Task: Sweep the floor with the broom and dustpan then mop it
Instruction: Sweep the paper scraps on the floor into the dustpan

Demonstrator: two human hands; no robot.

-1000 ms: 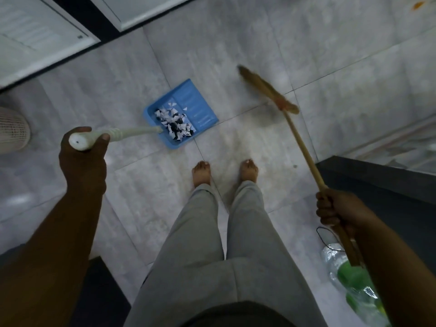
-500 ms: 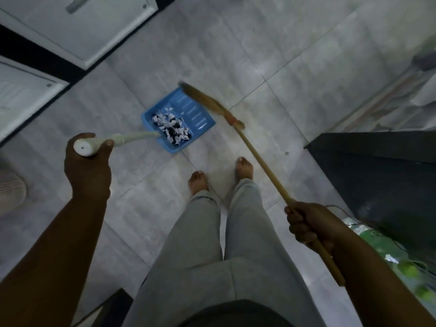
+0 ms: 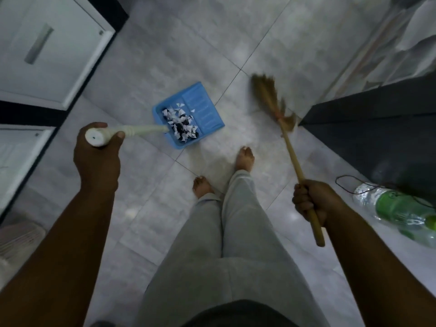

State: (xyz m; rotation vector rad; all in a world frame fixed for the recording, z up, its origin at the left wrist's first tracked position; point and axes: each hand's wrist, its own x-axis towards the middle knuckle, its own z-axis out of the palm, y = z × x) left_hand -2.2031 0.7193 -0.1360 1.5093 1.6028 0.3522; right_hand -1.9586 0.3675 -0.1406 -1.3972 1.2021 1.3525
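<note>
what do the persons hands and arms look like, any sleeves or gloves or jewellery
The left hand and right hand are bare: no gloves, and no rings, watch or bands that show. The left forearm and right forearm are bare too, with no sleeve in view up to the frame edge. Lower down, the person wears light grey trousers, and the feet are bare.

No legible text or labels.

blue dustpan (image 3: 203,107), tan broom (image 3: 271,95), grey tiles (image 3: 165,55)
</note>
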